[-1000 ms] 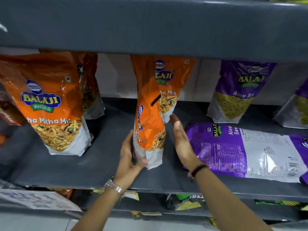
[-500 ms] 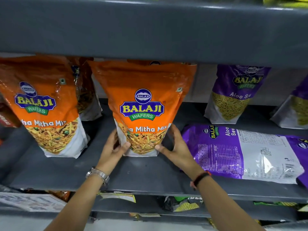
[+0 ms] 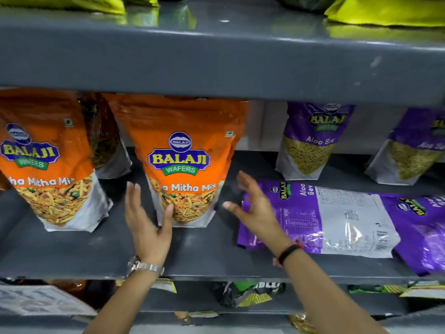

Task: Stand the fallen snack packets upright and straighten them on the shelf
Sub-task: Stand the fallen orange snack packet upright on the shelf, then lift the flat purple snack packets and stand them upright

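- Your left hand (image 3: pixel 147 227) is open, fingers (image 3: pixel 133 196) spread; the thumb tip lies against the lower left front of the centre orange packet (image 3: pixel 183 162), and nothing is gripped.
- Your right hand (image 3: pixel 256 210) is also open, fingers (image 3: pixel 243 182) apart and slightly curled. It hovers between the centre orange packet's right edge and the fallen purple packet (image 3: pixel 325 218), holding nothing. The hand is blurred; whether it touches the purple film cannot be told.
- Location: the fallen purple packet lies flat, back panel up, on the shelf (image 3: pixel 72 251) just right of your right fingers, its top end nearest them.
- The centre orange packet stands upright, facing front, between your two hands.
- Handling, as a judgement: these are soft film pouches with loose contents. Expect them to be light, glossy, slippery and prone to sagging; the contents are likely to crush if squeezed.
- Recommended hold: grip both side seams near the gusseted base, or the sealed top edge, not the filled middle. Settle the base flat before letting go.
- Count, orange: two stand in front, with at least one more partly hidden behind the left one.
- Count, purple: two upright at the rear; one fully visible lying flat; another lies partly out of view at the far right edge.
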